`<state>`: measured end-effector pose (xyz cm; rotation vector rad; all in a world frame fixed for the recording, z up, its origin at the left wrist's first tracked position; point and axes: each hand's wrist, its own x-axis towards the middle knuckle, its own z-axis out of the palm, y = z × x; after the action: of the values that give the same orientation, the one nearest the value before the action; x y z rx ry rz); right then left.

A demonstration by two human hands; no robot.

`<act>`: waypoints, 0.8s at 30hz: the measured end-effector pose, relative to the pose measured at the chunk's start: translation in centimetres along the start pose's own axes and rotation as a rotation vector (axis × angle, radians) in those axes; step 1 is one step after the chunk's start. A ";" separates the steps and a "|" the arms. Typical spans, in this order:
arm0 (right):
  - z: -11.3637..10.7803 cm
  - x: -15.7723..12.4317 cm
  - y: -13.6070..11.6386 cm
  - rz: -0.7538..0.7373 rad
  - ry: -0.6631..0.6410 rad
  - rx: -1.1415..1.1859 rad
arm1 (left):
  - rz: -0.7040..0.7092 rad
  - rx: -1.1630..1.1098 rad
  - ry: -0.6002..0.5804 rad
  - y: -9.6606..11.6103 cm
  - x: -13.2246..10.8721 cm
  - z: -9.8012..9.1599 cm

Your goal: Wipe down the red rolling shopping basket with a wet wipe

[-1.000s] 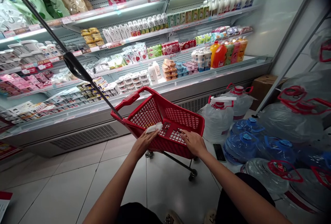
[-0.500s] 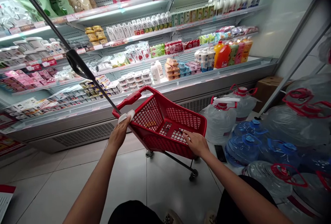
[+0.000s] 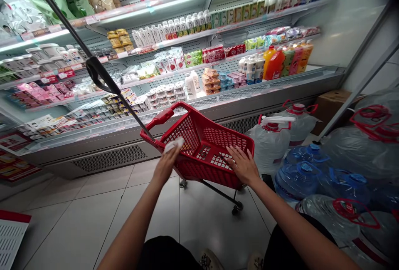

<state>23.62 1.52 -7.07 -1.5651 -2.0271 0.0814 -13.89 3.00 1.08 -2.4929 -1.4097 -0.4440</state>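
Note:
A red plastic rolling shopping basket (image 3: 199, 172) stands on wheels in front of me, its long pull handle (image 3: 112, 89) slanting up to the left. My left hand (image 3: 166, 164) is closed on a white cloth or tissue (image 3: 173, 144), pressed against the near rim left of the middle. Across that same rim, towards the right end, rests my right hand (image 3: 245, 167); its fingers are spread and reach over the inside. The slotted basket floor shows between the hands. Parts of the near rim are covered by them.
Behind the basket runs a refrigerated shelf unit (image 3: 109, 143) with bottles, tubs and pouches. Large water jugs (image 3: 299, 178) crowd the right side, near a cardboard box (image 3: 332, 103). A dark phone (image 3: 268, 182) lies by the jugs. Pale tiles (image 3: 93, 220) form the floor.
My left hand has slid right along the near rim with the white cloth, away from the handle's base. My right hand's fingers have lifted and spread. The view has shifted slightly.

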 end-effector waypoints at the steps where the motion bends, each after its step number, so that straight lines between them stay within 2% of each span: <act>1: 0.0 0.2 0.4 -0.005 0.022 -0.029 | -0.058 0.025 0.028 -1.2 0.0 -0.6; 3: -0.2 0.5 1.0 -0.013 0.054 -0.065 | -0.136 0.047 0.086 -2.1 0.1 -0.5; 5: -0.4 0.7 1.2 -0.046 0.066 -0.079 | -0.142 0.017 0.122 -0.3 0.3 1.1; 7: -0.5 0.8 1.2 -0.112 0.062 -0.079 | -0.095 -0.051 0.134 3.8 0.6 3.8; 10: -0.6 0.9 1.0 -0.193 0.054 -0.074 | -0.041 -0.148 0.127 11.5 1.0 7.8; 12: -0.5 0.9 1.1 -0.197 0.056 -0.075 | 0.006 -0.212 0.106 15.4 1.1 9.3; 13: -0.4 0.9 1.2 -0.185 0.057 -0.075 | 0.036 -0.229 0.088 16.4 1.2 9.6; 14: -0.3 1.0 1.3 -0.167 0.056 -0.072 | 0.073 -0.238 0.065 16.7 1.2 9.5; 16: -0.2 0.9 1.7 -0.116 0.055 -0.059 | 0.128 -0.223 0.016 15.1 1.3 8.6; 18: -0.1 0.8 2.0 -0.070 0.059 -0.040 | 0.097 -0.172 0.000 11.6 1.4 7.1; 21: 0.1 0.3 1.8 -0.020 0.081 -0.008 | -0.066 -0.091 0.062 6.8 1.8 5.4; 23: 0.4 0.0 1.1 0.016 0.101 0.011 | -0.139 -0.084 0.121 6.1 2.1 5.5; 24: 0.5 -0.2 0.6 0.032 0.111 0.020 | -0.156 -0.095 0.148 6.7 2.1 5.8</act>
<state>23.91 1.64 -7.80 -1.5550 -1.9100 0.0263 -6.24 3.34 -3.93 -2.3734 -1.5630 -0.7265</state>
